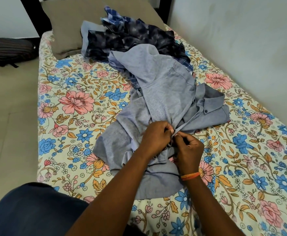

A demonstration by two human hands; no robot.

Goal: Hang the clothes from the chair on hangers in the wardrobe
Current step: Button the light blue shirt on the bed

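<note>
**Q:** Fingers — how are they set, and on what?

**A:** Both hands are curled onto the grey-blue shirt (158, 92), which is spread on the floral bedsheet (74, 92). A thin edge of the front placket is pinched by the left hand (153, 138) and the right hand (189, 150), the fingertips nearly touching one another over it. It is judged that a button is being worked, though the button itself is hidden under the fingers.

**Q:** Where are the other clothes found, relative to those fingers?

**A:** The shirt's collar (210, 103) lies just beyond the right fingertips, up and to the right. A heap of dark patterned clothes (132, 40) is piled well beyond both hands, partly under the shirt's far end, near a brown pillow (66, 31). No hanger, chair or wardrobe is seen.

**Q:** What could go wrong from here?

**A:** The placket could be twisted if it is pulled unevenly by the two pinches, so a button might be strained or mismatched. When the shirt is lifted, the heap beyond could be dragged along, since the fabrics overlap. A sleeve folded under the hands could also be caught.
</note>
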